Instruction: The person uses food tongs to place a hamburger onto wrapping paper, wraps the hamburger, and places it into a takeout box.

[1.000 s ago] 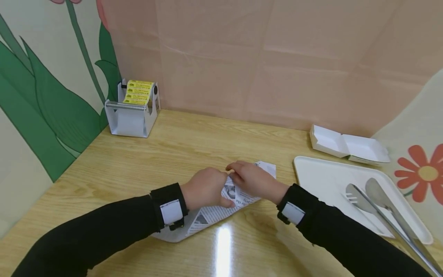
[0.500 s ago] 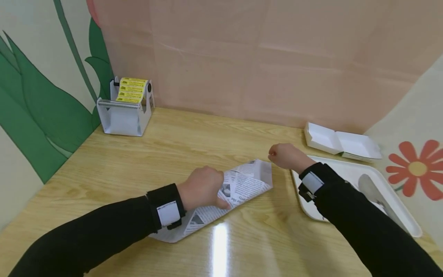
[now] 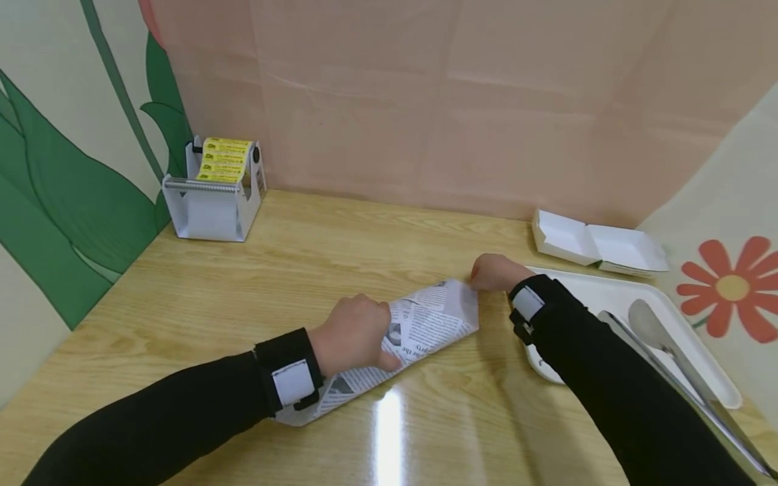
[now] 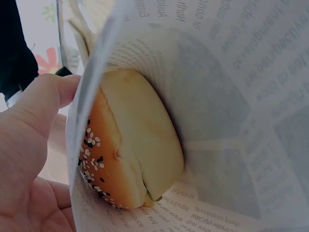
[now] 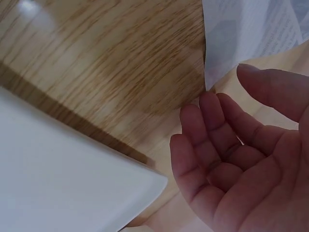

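The newsprint wrapper (image 3: 433, 317) is laid slantwise on the surface (image 3: 340, 250) and gripped by the left hand (image 3: 352, 335) — presumably so that it is kept from sliding. The right hand (image 3: 498, 272) is held at its far corner; in the right wrist view, thumb and fingers are seen apart, though contact cannot be confirmed. Only in the left wrist view is a seeded bun (image 4: 137, 140) revealed inside the paper. A white tray (image 3: 586, 287) is set alongside, probably for easy reach.
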Motion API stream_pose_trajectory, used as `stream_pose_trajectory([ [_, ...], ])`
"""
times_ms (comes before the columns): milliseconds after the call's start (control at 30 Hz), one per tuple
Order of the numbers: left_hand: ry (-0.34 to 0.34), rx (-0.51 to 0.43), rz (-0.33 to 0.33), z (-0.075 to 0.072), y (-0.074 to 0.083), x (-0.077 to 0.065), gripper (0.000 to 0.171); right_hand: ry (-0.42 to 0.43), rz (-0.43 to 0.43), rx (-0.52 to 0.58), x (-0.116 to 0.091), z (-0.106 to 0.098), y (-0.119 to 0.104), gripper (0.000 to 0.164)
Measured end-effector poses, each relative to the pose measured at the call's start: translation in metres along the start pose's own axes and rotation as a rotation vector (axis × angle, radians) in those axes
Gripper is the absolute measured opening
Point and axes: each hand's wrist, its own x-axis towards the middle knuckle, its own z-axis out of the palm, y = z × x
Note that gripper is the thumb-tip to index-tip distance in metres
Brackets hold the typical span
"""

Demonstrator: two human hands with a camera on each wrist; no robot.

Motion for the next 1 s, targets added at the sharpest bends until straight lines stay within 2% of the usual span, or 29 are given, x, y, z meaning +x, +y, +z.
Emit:
stream_pose_trajectory([
  [67, -0.004, 0.017, -0.003, -0.0001, 0.0007, 0.0008, 0.053, -0.023, 0.051, 0.044, -0.0005, 0.0001, -0.0004, 0.026],
  [233, -0.014, 0.031, -0.004, 0.0003, 0.0008, 0.0029, 0.051, -0.055, 0.115, 0.091, -0.0011, 0.0011, -0.0022, 0.035],
  [400, -0.027, 0.036, -0.016, -0.0001, 0.0005, 0.0039, 0.050, -0.071, 0.137, 0.113, -0.0013, 0.0004, -0.0053, 0.032],
  [567, -0.032, 0.029, -0.015, -0.0009, 0.0010, 0.0030, 0.049, -0.076, 0.155, 0.100, 0.0021, 0.0007, -0.0055, 0.021],
  [800, -0.021, 0.032, -0.009, 0.0003, 0.0015, 0.0015, 0.051, -0.090, 0.161, 0.045, 0.0064, 0.0019, -0.0061, 0.033],
  [933, -0.022, 0.050, -0.015, 0.0005, 0.0021, 0.0020, 0.050, -0.086, 0.149, 0.040, 0.0069, 0.0047, -0.0068, 0.029],
  [1000, -0.026, 0.061, -0.022, 0.0007, 0.0023, 0.0022, 0.050, -0.087, 0.118, 0.046, 0.0057, 0.0056, -0.0084, 0.024],
])
